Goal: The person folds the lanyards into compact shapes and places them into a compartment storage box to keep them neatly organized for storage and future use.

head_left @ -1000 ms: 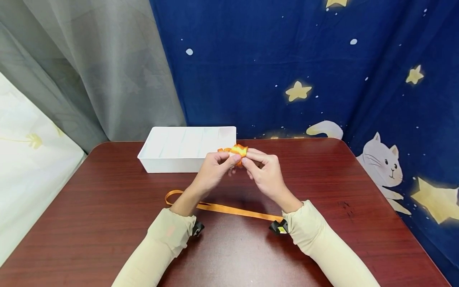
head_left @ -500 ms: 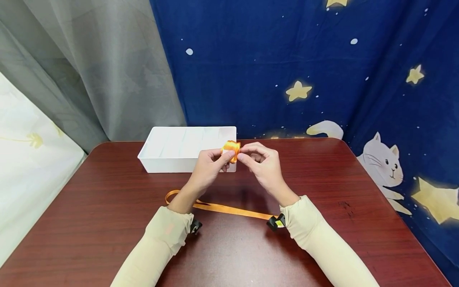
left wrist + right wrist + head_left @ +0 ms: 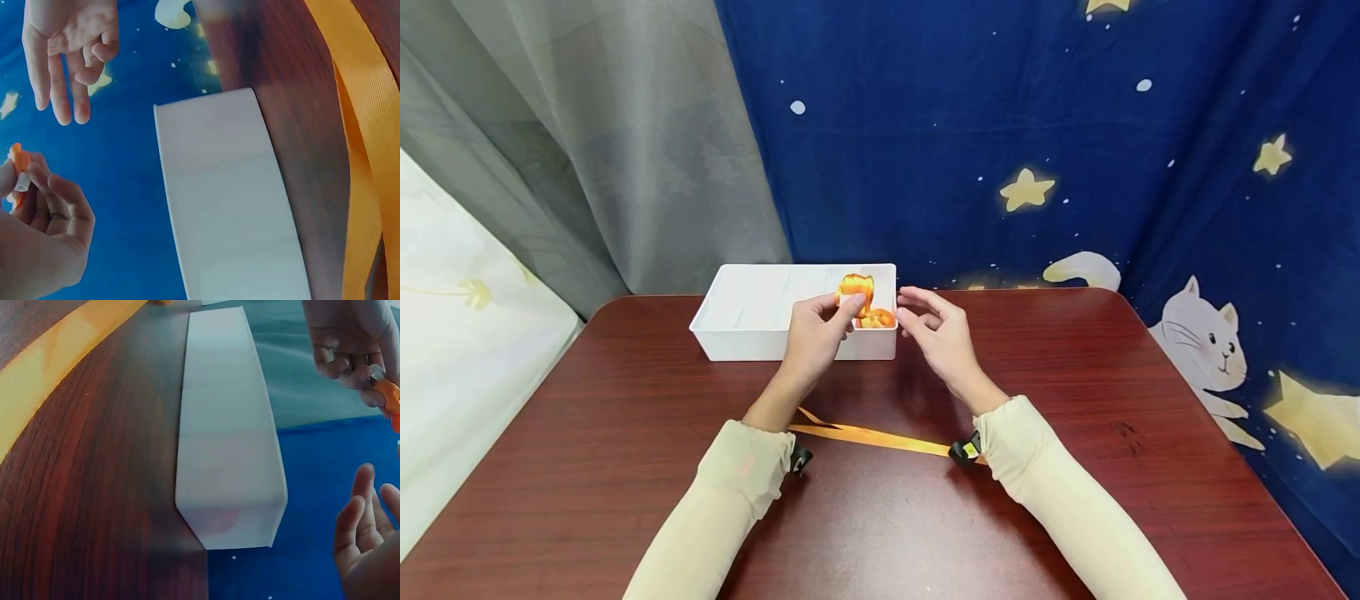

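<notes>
A shiny orange ribbon (image 3: 856, 289), bunched or wound up with a small white piece (image 3: 23, 182) showing, is pinched between the thumb and fingers of my left hand (image 3: 815, 333). More orange ribbon (image 3: 876, 318) shows just below it at the right end of the white box (image 3: 767, 343); whether it hangs from the held bunch or lies in the box I cannot tell. My right hand (image 3: 938, 337) is apart from the ribbon, beside the box's right end, its fingers loosely bent with nothing between them.
A flat orange strap (image 3: 880, 437) lies across the brown table (image 3: 880, 533) below both wrists. The divided white box stands at the table's far edge. Behind it hang a grey curtain (image 3: 625, 150) and a blue star-patterned curtain (image 3: 925, 150).
My left hand has moved left with the ribbon, over the box's right part. My right hand has let go of it and shifted slightly left. More ribbon now shows below the bunch.
</notes>
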`<state>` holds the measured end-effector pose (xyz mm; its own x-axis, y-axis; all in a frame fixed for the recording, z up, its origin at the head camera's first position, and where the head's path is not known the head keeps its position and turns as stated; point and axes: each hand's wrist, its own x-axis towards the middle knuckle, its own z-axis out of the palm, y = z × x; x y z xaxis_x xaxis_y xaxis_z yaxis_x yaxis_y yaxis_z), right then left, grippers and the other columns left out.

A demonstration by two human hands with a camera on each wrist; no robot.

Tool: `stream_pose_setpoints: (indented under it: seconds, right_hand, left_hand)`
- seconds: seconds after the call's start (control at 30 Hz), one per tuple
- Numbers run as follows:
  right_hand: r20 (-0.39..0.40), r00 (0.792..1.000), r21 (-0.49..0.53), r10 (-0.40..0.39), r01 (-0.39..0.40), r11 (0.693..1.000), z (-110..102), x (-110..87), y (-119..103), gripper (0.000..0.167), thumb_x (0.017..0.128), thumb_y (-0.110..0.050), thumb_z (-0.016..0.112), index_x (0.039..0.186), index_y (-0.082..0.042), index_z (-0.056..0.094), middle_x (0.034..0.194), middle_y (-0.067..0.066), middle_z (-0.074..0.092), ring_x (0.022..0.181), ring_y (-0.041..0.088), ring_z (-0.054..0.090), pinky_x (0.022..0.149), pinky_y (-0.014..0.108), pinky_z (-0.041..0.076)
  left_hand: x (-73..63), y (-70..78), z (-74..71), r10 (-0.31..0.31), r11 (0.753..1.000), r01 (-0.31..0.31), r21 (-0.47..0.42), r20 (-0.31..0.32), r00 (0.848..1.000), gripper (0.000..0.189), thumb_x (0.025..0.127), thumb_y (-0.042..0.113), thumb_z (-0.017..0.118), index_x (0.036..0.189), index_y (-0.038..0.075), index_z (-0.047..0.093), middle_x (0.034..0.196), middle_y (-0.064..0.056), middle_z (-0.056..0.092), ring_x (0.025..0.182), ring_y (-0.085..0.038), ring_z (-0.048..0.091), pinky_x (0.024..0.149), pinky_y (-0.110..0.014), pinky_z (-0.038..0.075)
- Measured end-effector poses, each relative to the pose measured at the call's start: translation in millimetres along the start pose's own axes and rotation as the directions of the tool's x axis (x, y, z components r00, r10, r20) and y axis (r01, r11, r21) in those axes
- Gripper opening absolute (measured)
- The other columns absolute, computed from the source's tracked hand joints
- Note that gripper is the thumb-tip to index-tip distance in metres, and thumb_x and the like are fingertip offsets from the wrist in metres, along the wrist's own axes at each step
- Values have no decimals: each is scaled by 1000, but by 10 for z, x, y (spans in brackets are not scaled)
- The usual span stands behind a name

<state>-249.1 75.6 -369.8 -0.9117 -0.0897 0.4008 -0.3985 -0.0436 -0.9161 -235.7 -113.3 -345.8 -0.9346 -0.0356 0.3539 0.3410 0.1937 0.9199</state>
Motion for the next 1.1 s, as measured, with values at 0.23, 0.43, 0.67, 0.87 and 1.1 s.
stream_pose_setpoints:
  seconds: [0.23,0.43,0.67,0.87,1.1]
  right_hand:
    - [0,1000,-180,25,-25,983,51,82,127,48,93,-11,70,139,-5,57,136,11,60,111,29,61,88,38,49]
    - [67,989,-335,130,-100,937,68,110,191,62,96,-21,67,151,-8,42,154,11,42,138,33,42,106,53,40]
    - [129,964,-360,231,-172,917,103,132,226,61,102,-22,58,155,-9,32,160,7,32,146,20,29,111,47,36]
    - [127,963,-448,236,-157,880,117,148,269,55,104,-21,54,154,-7,35,159,8,33,147,19,27,116,40,28]
    - [94,971,-453,220,-155,878,105,154,366,49,103,-15,56,149,-4,43,152,11,44,143,23,36,116,40,28]
  left_hand:
    - [105,-134,-84,19,994,-10,112,-79,997,33,94,27,71,87,-5,75,62,-7,58,57,-13,50,51,-22,39]
    - [182,-273,-148,42,968,-14,252,-106,993,32,95,27,70,87,-3,77,66,-16,65,57,-14,49,50,-22,36]
    - [242,-350,-193,51,934,-4,357,-122,991,33,94,27,71,79,-2,76,64,-13,64,58,-18,49,50,-24,35]
    - [276,-409,-205,42,899,13,437,-115,993,39,94,31,70,72,-1,73,63,-8,63,61,-21,50,53,-29,36]
    - [288,-464,-207,-47,854,103,510,-121,992,38,94,35,68,77,2,76,62,-6,63,61,-22,48,54,-33,34]
